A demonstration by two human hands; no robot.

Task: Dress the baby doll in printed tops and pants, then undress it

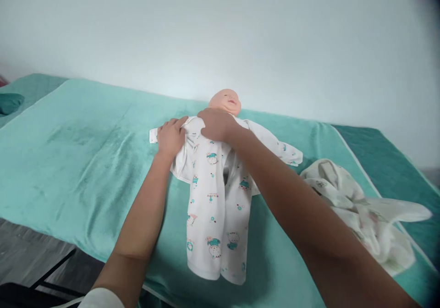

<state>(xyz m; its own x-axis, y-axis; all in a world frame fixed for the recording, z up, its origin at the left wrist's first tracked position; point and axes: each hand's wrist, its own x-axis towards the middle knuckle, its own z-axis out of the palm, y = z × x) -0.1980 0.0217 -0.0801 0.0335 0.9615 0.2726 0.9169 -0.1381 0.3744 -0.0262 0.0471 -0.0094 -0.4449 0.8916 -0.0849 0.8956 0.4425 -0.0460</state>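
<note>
A baby doll [225,99] lies on its back, its head near the wall, with white printed baby clothes [213,198] on and over its body. The trouser legs stretch toward me and the sleeves spread to both sides. My left hand [171,137] rests on the left sleeve near the shoulder, fingers partly spread on the cloth. Across the doll's upper chest, just below the chin, lies my right hand [218,123], its fingers curled at the collar. Whether cloth is pinched between those fingertips is hard to see. The doll's arms are hidden by the sleeves.
A green cover [85,161] is spread over the bed or table, against a pale wall [220,33]. To the right lies a crumpled white printed cloth [364,211]. Dark green fabric [10,103] sits at the far left. Black metal legs [51,271] show below the front edge.
</note>
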